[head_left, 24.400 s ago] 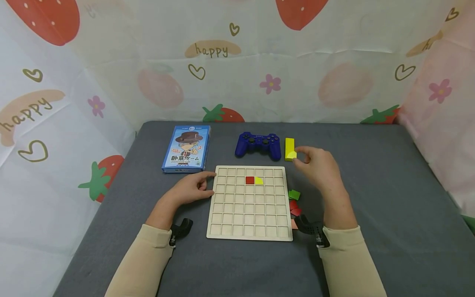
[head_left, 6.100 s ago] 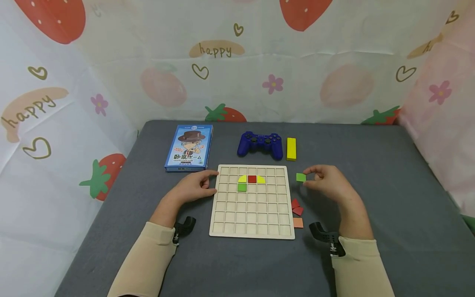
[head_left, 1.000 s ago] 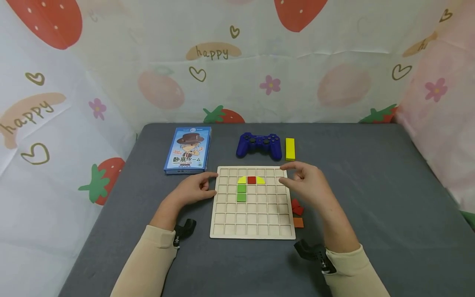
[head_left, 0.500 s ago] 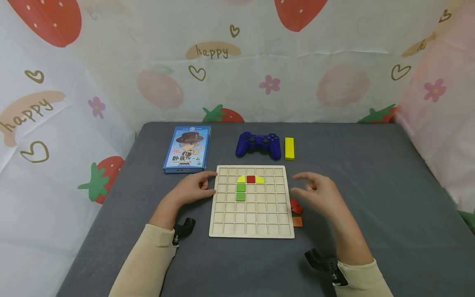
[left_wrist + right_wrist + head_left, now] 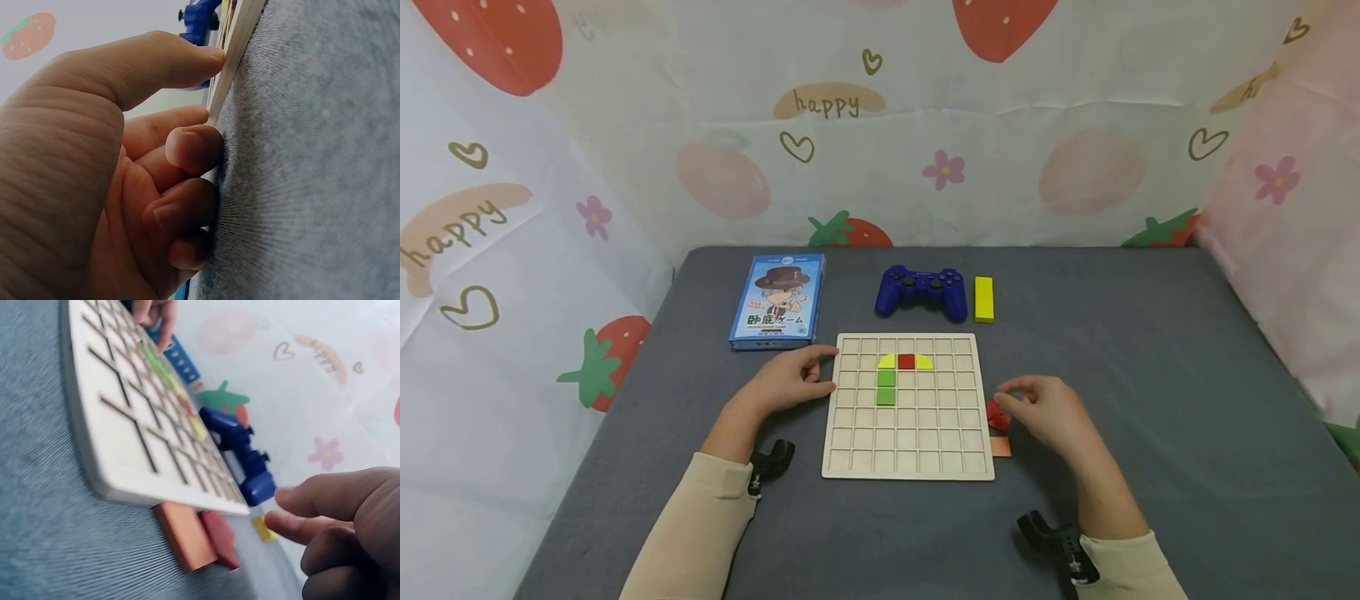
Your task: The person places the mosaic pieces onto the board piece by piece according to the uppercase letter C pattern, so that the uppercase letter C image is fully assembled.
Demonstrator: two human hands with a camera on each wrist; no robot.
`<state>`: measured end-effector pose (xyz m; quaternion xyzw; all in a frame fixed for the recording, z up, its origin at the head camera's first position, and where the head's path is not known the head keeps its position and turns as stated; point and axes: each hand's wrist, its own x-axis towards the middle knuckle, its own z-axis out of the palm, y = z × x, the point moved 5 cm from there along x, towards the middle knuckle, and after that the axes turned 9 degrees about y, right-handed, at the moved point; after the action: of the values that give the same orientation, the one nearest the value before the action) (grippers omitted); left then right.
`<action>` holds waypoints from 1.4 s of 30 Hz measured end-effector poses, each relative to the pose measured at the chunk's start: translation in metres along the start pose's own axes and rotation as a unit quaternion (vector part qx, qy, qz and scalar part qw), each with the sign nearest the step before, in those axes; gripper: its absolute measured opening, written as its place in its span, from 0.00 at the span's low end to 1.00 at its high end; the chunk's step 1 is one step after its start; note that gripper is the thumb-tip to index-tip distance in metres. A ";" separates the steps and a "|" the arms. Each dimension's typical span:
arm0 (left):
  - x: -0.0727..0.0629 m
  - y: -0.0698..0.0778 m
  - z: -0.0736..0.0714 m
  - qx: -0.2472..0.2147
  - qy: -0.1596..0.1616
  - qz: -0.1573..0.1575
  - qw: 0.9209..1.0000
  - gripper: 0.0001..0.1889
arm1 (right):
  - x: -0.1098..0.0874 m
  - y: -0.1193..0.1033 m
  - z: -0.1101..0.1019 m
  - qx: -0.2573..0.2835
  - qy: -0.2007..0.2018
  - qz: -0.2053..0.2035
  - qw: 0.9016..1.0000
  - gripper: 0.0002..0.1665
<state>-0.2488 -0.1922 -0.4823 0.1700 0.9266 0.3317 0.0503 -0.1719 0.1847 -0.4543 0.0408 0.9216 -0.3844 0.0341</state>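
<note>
A pale wooden grid board (image 5: 906, 475) lies on the grey table. Set in its cells are a red square (image 5: 906, 362) with a yellow quarter-round piece on each side, and two green squares (image 5: 886, 387) below the left one. At the board's left edge my left hand (image 5: 782, 385) rests with thumb and index fingertips touching the rim, other fingers curled. My right hand (image 5: 1048, 412) hovers by the red pieces (image 5: 997, 418) right of the board. In the right wrist view its thumb and index finger lie close together, with nothing seen between them. An orange piece (image 5: 1001, 447) lies just nearer.
Behind the board lie a blue game controller (image 5: 921, 292) and a yellow block (image 5: 983, 300). A blue card-game box (image 5: 777, 302) sits at the back left. Printed cloth (image 5: 880, 175) hangs behind the table.
Over the longer span, a second yellow piece and two green squares have come onto the board. In the last second my right hand moved off the board's right edge, down toward the red pieces.
</note>
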 end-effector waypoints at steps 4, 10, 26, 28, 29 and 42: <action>0.001 -0.002 0.002 0.000 -0.002 -0.003 1.000 0.31 | 0.001 0.007 0.009 -0.021 -0.013 0.010 1.000 0.17; 0.001 -0.001 0.002 0.000 0.000 -0.004 1.000 0.31 | 0.002 0.009 0.014 -0.008 -0.017 0.005 1.000 0.18; 0.000 0.000 0.001 -0.003 0.001 0.003 1.000 0.31 | 0.001 0.009 0.012 -0.027 -0.001 -0.007 1.000 0.19; 0.000 0.000 0.001 0.000 0.001 0.002 1.000 0.31 | 0.000 0.010 0.011 -0.031 0.006 -0.005 0.999 0.19; 0.000 -0.001 0.001 0.001 0.000 0.001 1.000 0.31 | 0.000 0.010 0.011 -0.033 0.008 -0.004 0.999 0.18; -0.001 0.003 -0.001 -0.007 0.000 0.002 1.000 0.31 | 0.000 0.009 0.005 -0.056 0.034 -0.014 0.998 0.18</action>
<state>-0.2473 -0.1911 -0.4798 0.1720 0.9238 0.3382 0.0509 -0.1705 0.1876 -0.4641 0.0392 0.9429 -0.3307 -0.0002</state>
